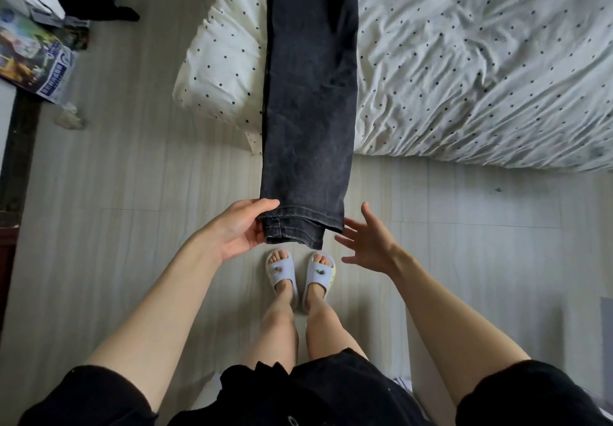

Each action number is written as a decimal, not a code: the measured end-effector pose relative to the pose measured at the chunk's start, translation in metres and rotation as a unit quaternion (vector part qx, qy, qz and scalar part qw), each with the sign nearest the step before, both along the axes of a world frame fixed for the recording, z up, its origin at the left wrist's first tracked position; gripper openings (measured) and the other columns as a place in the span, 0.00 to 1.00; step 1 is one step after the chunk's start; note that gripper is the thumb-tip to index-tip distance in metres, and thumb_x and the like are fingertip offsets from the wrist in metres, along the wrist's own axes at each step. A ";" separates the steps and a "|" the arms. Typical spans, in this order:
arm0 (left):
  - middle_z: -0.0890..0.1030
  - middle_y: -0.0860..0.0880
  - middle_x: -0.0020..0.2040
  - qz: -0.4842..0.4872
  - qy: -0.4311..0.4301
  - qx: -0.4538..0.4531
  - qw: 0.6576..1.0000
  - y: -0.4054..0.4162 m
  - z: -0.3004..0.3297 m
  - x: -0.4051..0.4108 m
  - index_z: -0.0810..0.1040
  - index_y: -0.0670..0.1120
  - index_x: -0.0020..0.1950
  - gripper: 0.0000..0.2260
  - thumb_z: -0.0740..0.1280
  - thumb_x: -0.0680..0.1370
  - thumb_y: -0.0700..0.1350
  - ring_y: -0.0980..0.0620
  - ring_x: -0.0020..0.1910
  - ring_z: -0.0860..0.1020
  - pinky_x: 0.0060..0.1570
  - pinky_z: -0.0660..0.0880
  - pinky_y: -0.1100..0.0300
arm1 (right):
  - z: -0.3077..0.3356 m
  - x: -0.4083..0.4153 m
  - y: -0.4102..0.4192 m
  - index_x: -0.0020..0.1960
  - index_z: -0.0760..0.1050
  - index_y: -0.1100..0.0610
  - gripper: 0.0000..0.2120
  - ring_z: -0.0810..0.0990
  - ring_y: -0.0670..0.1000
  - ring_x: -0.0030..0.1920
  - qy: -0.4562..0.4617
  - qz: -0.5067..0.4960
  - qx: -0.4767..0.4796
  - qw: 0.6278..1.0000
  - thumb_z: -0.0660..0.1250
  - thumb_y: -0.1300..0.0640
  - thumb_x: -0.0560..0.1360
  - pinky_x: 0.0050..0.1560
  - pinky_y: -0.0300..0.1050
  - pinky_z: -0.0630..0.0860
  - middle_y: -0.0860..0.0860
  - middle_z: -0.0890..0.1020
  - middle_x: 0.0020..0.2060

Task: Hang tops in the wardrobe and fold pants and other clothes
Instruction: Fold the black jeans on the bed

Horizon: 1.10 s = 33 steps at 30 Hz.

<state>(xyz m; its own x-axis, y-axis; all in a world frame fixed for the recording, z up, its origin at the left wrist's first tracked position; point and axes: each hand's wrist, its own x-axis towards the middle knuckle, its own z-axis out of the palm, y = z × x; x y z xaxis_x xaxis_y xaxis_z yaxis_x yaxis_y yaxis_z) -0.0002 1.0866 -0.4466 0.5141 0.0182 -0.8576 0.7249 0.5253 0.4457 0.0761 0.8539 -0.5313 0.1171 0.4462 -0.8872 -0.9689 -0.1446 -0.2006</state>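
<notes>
One pair of dark jeans (pixel 310 93), legs stacked, stretched from the bed (pixel 481 70) over the floor; hems pinched in left hand (pixel 237 230), right hand (pixel 370 243) beside them, fingers (pixel 351 225) spread, holding nothing. Folding stage, by the look: next, probably catch the free hem corner with the right and carry both up toward the waist.

Dark jeans (pixel 310 93) run lengthwise off the bed (pixel 481 70) edge, hanging out over the floor (pixel 132 193). The left hand (pixel 238 230) holds the hem's left corner; the right hand (pixel 368 243), fingers spread, sits just right of the hem, a narrow gap between. Open floor lies to either side of the arms. Directly below the hem stand two feet in slippers (pixel 300 276). At far left, a printed bag (pixel 39 57) and crumpled litter (pixel 69 117) crowd the floor by dark furniture.
</notes>
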 end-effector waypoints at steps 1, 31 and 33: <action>0.82 0.48 0.37 -0.001 0.000 -0.001 1.000 0.001 0.001 -0.001 0.78 0.42 0.46 0.05 0.64 0.78 0.42 0.54 0.34 0.80 0.30 0.77 0.65 | 0.000 0.001 0.001 0.75 0.57 0.56 0.38 0.57 0.53 0.75 0.005 0.009 0.024 1.000 0.43 0.31 0.76 0.68 0.63 0.54 0.52 0.61 0.74; 0.84 0.46 0.38 -0.100 0.132 0.093 0.982 0.009 -0.005 -0.008 0.78 0.42 0.48 0.04 0.68 0.76 0.41 0.51 0.35 0.83 0.31 0.79 0.61 | 0.032 0.039 -0.021 0.47 0.74 0.57 0.04 0.78 0.50 0.47 -0.017 0.092 -0.120 0.988 0.67 0.58 0.75 0.54 0.51 0.72 0.50 0.78 0.44; 0.84 0.45 0.37 -0.087 0.150 0.095 0.980 0.002 -0.008 -0.010 0.78 0.41 0.48 0.04 0.69 0.76 0.41 0.50 0.36 0.82 0.29 0.79 0.61 | 0.040 0.040 -0.025 0.46 0.74 0.57 0.04 0.78 0.49 0.46 -0.028 0.115 -0.146 0.982 0.68 0.57 0.74 0.56 0.52 0.70 0.50 0.79 0.43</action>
